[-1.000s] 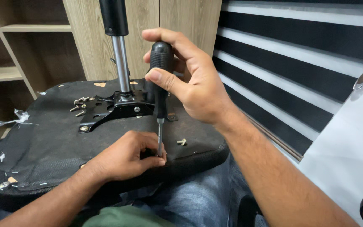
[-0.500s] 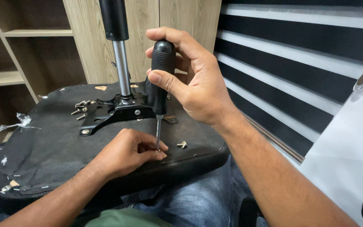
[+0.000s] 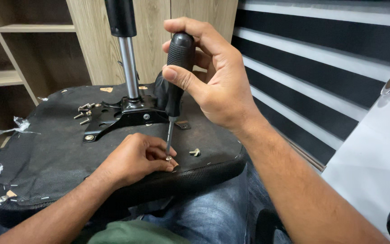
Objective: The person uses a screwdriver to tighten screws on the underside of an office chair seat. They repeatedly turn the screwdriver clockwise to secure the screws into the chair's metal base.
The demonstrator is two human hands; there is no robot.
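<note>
An upturned chair seat (image 3: 46,149), black fabric underside up, rests across my lap. My right hand (image 3: 217,81) grips the black handle of a screwdriver (image 3: 177,72) held upright, its tip on a screw (image 3: 169,158) near the seat's front edge. My left hand (image 3: 136,158) lies on the seat, fingertips pinching that screw at the tip. A second loose screw (image 3: 195,152) lies just to the right. Behind it, the black metal mounting plate (image 3: 123,117) carries the gas-lift column (image 3: 127,58).
Several loose screws (image 3: 84,113) lie on the plate's left side. A scrap of clear plastic (image 3: 12,129) hangs off the seat's left edge. Wooden shelves (image 3: 14,54) stand behind, striped blinds (image 3: 321,68) at right, a white surface (image 3: 375,158) at far right.
The screwdriver has moved slightly left and stands more upright over the screw. My left hand's fingers have stayed at the tip.
</note>
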